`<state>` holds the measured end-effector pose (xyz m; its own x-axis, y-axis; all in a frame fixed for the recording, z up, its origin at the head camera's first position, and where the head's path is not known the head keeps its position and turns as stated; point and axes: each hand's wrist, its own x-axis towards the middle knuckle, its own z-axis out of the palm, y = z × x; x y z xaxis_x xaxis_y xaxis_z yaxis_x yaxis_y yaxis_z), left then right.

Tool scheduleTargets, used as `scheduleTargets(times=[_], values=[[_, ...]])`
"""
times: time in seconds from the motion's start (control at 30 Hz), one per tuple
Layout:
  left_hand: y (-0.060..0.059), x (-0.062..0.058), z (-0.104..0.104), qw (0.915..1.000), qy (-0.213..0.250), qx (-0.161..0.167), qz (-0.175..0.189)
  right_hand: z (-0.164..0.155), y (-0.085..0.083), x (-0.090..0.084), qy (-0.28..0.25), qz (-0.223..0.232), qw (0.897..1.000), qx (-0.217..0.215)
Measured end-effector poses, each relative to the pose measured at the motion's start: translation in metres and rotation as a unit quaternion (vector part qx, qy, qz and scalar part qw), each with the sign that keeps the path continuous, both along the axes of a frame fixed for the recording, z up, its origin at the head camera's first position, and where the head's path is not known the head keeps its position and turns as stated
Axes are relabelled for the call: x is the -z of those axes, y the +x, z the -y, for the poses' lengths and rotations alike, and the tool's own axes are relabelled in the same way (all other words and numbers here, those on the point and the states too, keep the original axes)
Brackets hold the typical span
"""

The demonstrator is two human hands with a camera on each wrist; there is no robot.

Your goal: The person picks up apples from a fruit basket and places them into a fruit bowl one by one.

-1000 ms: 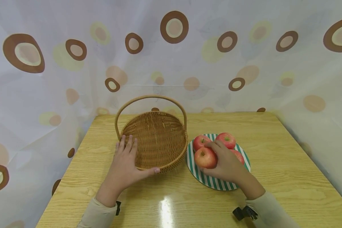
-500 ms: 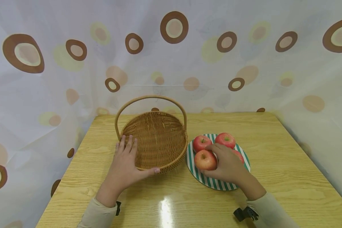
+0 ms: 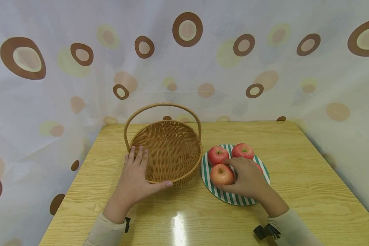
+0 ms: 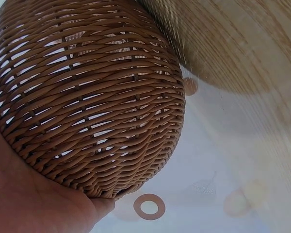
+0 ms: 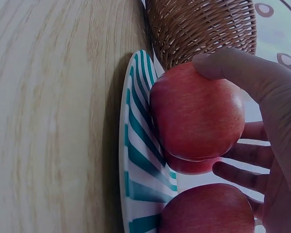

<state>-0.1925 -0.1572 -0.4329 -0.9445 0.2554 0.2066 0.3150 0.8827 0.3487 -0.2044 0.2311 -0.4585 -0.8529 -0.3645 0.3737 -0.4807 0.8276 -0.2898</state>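
A brown wicker basket [image 3: 169, 150] with an arched handle stands left of centre. My left hand [image 3: 135, 184] rests against its near left side, fingers straight and spread over the rim, thumb along the front edge. In the left wrist view, palm and thumb lie against the basket's outside weave [image 4: 92, 107]. On the right, my right hand [image 3: 249, 179] holds a red apple [image 3: 222, 174] between thumb and fingers, low over a green-and-white striped plate [image 3: 209, 184]. The thumb touches that apple [image 5: 196, 116] in the right wrist view; fingertip contact is partly hidden.
Several apples share the plate: one at its back left [image 3: 217, 154], one at its back right [image 3: 243, 151], and another [image 3: 258, 168] mostly behind my right hand. The wooden table [image 3: 153, 222] ends at a patterned curtain [image 3: 203, 68].
The apple at my right hand has dropped slightly toward the plate's near side. My right hand has shifted a little down and right. The left hand and basket stay put.
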Motion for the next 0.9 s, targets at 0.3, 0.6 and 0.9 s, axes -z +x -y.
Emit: scheduleTargets(times=[0.3, 0.6, 0.9], values=[[-0.001, -0.003, 0.000, 0.9999, -0.002, 0.003, 0.010, -0.005, 0.001, 0.001, -0.001, 0.023, 1.000, 0.007], [-0.003, -0.002, 0.001, 1.0000, -0.006, 0.006, 0.005, -0.009, 0.001, 0.001, -0.015, 0.025, 1.000, -0.002], [-0.003, -0.002, 0.001, 0.9999, -0.005, 0.005, 0.008, -0.011, -0.001, 0.005, -0.013, 0.036, 0.999, 0.002]])
